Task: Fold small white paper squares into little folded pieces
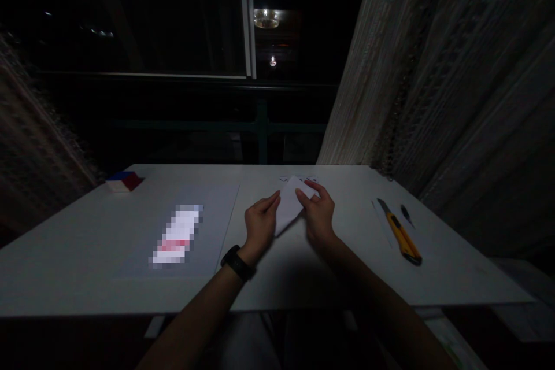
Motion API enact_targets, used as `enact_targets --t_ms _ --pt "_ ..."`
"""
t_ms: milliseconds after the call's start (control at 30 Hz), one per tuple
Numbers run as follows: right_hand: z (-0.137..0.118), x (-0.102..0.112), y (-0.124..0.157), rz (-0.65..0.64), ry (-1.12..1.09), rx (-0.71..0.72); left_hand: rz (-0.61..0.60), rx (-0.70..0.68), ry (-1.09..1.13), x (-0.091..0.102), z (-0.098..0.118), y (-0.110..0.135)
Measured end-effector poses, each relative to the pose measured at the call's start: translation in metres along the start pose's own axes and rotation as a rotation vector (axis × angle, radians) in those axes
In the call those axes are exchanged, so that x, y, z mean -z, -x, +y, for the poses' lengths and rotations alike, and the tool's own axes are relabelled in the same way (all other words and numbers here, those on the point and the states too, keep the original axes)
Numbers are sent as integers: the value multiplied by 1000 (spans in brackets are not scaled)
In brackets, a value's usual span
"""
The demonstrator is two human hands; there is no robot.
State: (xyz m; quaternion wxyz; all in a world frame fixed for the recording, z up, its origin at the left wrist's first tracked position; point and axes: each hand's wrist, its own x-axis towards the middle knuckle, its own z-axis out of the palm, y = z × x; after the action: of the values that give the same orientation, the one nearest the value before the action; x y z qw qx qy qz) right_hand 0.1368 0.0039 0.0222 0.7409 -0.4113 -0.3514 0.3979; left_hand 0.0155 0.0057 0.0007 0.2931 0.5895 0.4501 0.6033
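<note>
A folded white sheet of paper (289, 202) is held between my two hands above the middle of the table. My left hand (262, 221) pinches its left edge, with a dark watch on that wrist. On the other side, my right hand (319, 211) grips the paper with the thumb on top and the fingers behind. The paper is tilted and comes to a point at the far end. Just beyond it lies a piece with dark markings (310, 178), mostly covered by the paper and the right hand.
On the white table (347, 283), a yellow box cutter (401, 234) and a small dark pointed tool (406, 214) lie right. At left are a bright pixelated screen (178, 234) on a pale sheet (223, 208) and a coloured cube (124, 181). Curtains (351, 98) flank the dark window.
</note>
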Motion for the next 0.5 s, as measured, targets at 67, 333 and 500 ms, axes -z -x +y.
enact_targets --t_ms 67,333,500 --pt "-1 3 -2 -33 15 -25 18 -11 -25 2 -1 -1" --pt "2 11 -10 -321 182 -306 42 -22 -59 6 -7 -7" --pt "6 12 -13 -310 171 -274 42 -37 -84 7 -8 -8"
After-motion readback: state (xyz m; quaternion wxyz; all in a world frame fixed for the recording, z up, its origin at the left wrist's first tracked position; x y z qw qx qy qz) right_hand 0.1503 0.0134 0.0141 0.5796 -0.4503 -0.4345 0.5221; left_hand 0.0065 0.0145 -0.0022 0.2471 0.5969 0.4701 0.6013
